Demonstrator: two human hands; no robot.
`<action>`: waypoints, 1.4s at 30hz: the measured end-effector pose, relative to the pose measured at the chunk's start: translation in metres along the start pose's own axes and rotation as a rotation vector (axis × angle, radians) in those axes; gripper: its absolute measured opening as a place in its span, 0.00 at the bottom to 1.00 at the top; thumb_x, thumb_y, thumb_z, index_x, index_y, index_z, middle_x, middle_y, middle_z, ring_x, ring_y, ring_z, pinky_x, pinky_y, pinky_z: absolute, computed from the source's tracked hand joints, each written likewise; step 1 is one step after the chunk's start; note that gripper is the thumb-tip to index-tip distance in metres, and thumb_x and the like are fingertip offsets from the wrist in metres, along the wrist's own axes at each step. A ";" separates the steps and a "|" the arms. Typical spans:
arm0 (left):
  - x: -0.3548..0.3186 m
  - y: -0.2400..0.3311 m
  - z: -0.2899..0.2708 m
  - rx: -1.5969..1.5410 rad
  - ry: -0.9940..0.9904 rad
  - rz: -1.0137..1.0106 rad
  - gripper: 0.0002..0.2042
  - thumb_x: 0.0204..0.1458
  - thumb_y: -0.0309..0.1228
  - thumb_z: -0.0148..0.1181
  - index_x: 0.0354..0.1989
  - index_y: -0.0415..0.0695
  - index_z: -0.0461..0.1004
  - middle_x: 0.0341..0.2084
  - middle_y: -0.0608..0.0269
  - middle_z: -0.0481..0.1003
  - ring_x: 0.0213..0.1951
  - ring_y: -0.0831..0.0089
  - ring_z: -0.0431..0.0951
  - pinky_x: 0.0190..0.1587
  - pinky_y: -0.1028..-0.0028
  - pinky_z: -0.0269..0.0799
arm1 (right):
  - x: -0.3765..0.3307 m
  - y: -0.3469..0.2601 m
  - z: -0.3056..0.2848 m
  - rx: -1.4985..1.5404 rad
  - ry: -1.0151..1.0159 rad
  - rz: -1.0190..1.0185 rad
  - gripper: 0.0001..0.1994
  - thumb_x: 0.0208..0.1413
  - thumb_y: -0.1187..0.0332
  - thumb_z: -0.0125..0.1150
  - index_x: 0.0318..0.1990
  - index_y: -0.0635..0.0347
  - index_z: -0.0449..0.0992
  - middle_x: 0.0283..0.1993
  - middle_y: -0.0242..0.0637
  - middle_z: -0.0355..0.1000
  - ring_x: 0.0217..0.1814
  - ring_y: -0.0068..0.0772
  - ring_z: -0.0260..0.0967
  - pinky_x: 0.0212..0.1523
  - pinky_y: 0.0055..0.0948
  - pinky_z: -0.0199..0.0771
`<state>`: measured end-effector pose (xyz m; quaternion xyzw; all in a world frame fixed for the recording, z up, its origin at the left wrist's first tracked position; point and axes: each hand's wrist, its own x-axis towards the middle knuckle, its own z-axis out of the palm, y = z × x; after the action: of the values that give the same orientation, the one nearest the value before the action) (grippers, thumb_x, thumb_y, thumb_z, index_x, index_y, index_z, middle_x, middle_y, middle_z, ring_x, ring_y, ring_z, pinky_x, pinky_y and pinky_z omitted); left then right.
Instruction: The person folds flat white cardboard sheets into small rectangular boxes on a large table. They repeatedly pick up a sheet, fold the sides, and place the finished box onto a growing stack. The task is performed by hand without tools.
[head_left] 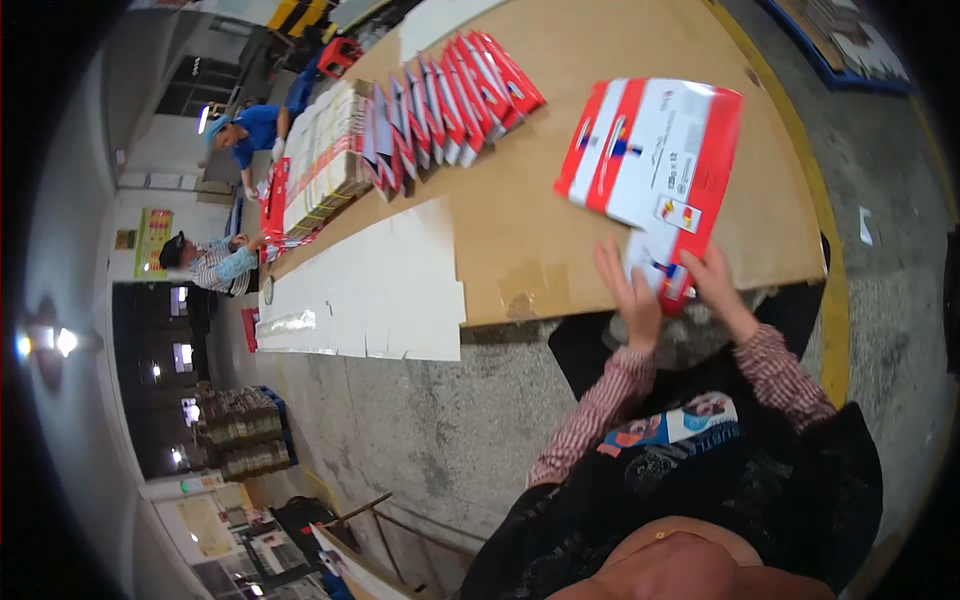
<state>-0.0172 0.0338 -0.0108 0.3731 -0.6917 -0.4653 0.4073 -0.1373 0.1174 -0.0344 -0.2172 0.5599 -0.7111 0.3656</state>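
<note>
A flat, glossy red-and-white printed carton [655, 150] lies tilted on the near right part of the cardboard-topped table, its narrower end panel [655, 250] pointing toward me. My left hand [632, 300] is at the left edge of that end panel, fingers stretched out and slightly blurred, thumb close to the card. On the other side, my right hand [718, 285] grips the panel's right edge, thumb over the printed face. Farther left along the table, a row of similar red-and-white cartons [455, 105] leans in an overlapping fan.
Behind the fanned row stand strapped stacks of flat card [325, 150]. White sheeting [370, 290] covers the table's left part. Two people, one in a blue shirt [262, 135] and one in a striped top [220, 265], work at the far end. A blue pallet [850, 60] stands at upper right.
</note>
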 end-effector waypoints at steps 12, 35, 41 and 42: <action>-0.004 -0.065 -0.338 1.209 0.157 -0.021 0.21 0.58 0.35 0.61 0.58 0.42 0.70 0.55 0.50 0.70 0.60 0.51 0.66 0.63 0.54 0.59 | 0.402 -0.099 -0.055 -0.818 -0.171 -0.025 0.27 0.45 0.75 0.67 0.58 0.62 0.75 0.43 0.39 0.80 0.39 0.24 0.77 0.39 0.28 0.79; -0.002 0.106 -0.037 0.536 -0.805 0.689 0.40 0.43 0.38 0.71 0.67 0.45 0.61 0.59 0.49 0.70 0.59 0.50 0.71 0.54 0.60 0.71 | -0.025 -0.091 -0.114 -1.157 -0.453 -0.627 0.14 0.40 0.78 0.67 0.38 0.56 0.79 0.46 0.35 0.79 0.58 0.46 0.69 0.65 0.54 0.60; 0.013 -0.003 0.008 0.451 -0.814 0.708 0.28 0.38 0.33 0.72 0.52 0.42 0.73 0.48 0.52 0.76 0.50 0.53 0.75 0.49 0.62 0.72 | -0.059 -0.140 -0.206 -1.098 -0.218 -0.256 0.14 0.44 0.75 0.70 0.42 0.61 0.80 0.44 0.37 0.80 0.51 0.37 0.74 0.58 0.36 0.67; 0.019 -0.008 0.018 0.269 -0.786 0.588 0.23 0.40 0.31 0.71 0.47 0.41 0.74 0.44 0.52 0.76 0.47 0.55 0.75 0.44 0.65 0.72 | -0.053 -0.122 -0.229 -1.059 -0.117 -0.003 0.13 0.51 0.70 0.70 0.43 0.62 0.80 0.41 0.37 0.79 0.45 0.30 0.75 0.48 0.31 0.72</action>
<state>-0.0395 0.0209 -0.0180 0.0082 -0.9222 -0.3430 0.1783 -0.3019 0.3171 0.0239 -0.4121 0.8206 -0.3184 0.2354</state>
